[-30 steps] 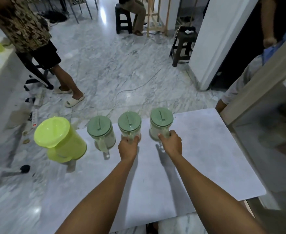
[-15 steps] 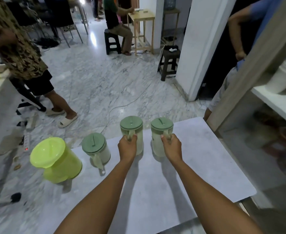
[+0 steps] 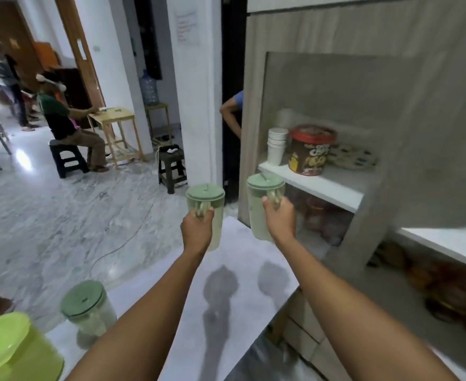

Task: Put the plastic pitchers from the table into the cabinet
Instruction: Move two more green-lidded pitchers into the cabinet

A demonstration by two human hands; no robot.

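I am gripping a green-lidded pitcher (image 3: 211, 215) by its handle in my left hand (image 3: 197, 229) and another pitcher (image 3: 263, 207) in my right hand (image 3: 278, 218), both lifted above the worktop (image 3: 226, 312) near the cabinet (image 3: 377, 210), with none shelved yet and a third pitcher (image 3: 87, 309) and a yellow-green pitcher (image 3: 12, 350) waiting at the worktop's left edge.

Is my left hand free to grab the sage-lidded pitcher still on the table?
Probably not yet. The left hand is shut on the handle of a raised pitcher, so it must set that down before taking the one on the table, near the left forearm.
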